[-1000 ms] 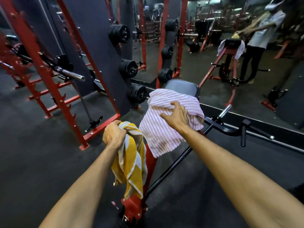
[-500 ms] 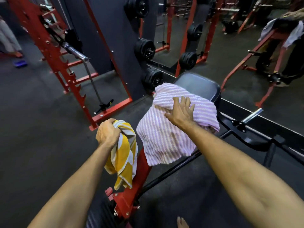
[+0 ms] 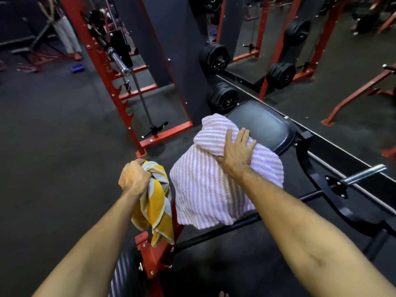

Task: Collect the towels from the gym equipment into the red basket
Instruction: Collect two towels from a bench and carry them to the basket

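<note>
On top of the black padded seat (image 3: 263, 123) of the red and black gym machine (image 3: 156, 251) lies the pink and white striped knitted towel (image 3: 205, 189). It covers the near part of the pad and hangs down the front. The right hand (image 3: 236, 151) rests flat on its top fold. The fingers (image 3: 242, 136) of that hand are straight and a little spread, pressing on the cloth but not curled round it yet.

The left hand (image 3: 134, 177) is a tight fist round the top of the yellow and white striped cloth towel (image 3: 157, 202). Its fingers are wrapped right round the bunched cloth, and the rest of the towel hangs down beside the red frame, just next to the pink towel.

The step now looks like picking the pink towel off the pad. To do it well, the right fingers should curl and gather a good bunch of the thick cloth near the top fold, then lift it up and toward the body so the hanging part slides free. The low edge hangs close to the black bar (image 3: 216, 234) under the seat, so a straight lift is safer than a sideways pull. The left hand should keep its fist closed so the yellow towel does not drop on the dark floor (image 3: 53, 157).

I cannot see the red basket from this view, so both towels have yet to go in it
</note>
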A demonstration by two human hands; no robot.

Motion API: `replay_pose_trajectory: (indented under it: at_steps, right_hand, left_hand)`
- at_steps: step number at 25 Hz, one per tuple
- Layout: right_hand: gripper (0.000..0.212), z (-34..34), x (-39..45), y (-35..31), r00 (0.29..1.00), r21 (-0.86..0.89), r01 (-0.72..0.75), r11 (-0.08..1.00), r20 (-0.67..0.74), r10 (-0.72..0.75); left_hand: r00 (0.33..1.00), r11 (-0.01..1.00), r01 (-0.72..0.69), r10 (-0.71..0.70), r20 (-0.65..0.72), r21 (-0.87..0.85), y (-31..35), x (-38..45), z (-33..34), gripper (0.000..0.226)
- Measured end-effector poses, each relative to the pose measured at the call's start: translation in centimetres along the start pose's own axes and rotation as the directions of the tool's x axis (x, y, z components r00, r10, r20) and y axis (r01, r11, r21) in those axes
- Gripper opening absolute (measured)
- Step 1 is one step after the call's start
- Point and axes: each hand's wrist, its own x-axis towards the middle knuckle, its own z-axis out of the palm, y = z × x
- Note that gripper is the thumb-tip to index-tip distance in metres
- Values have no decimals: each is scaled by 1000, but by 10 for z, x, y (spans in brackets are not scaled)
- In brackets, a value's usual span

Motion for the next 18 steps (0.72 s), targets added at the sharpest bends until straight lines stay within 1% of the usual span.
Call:
replay_pose_trajectory:
  at_steps: [1,2,4,6,9,11,15,18]
  right_hand:
    - [99,-1,-1,-2,998,-5,42,999,-35,-43]
    - [90,-3,-2,-6,994,30,100,995,-48,-98]
    - [75,-5,-2,-14,978,125,208,970,-5,-209]
    - [57,-11,-1,-22,954,168,291,942,27,-300]
    - [33,-21,-3,-39,921,205,384,900,-11,-390]
    - [27,-35,-8,-62,895,255,437,862,-32,-445]
    - [25,-62,-35,-121,832,344,533,773,-51,-552]
    - [28,-70,-71,-172,750,395,635,664,-108,-653]
  left_hand:
    - [1000,1000,13,-13,-1,6,2,-1,2,50]
    - [1000,1000,26,-26,-2,12,4,-1,3,51]
    - [999,999,45,-45,-14,7,3,-3,4,52]
    - [998,998,58,-57,-36,11,-2,-4,2,51]
    - [993,995,99,-98,-66,21,-21,-6,-8,51]
    - [985,990,141,-139,-102,14,-40,-11,-19,49]
    - [956,972,233,-235,-173,-31,-83,-32,-48,43]
    - [918,942,331,-336,-213,-58,-127,-58,-79,45]
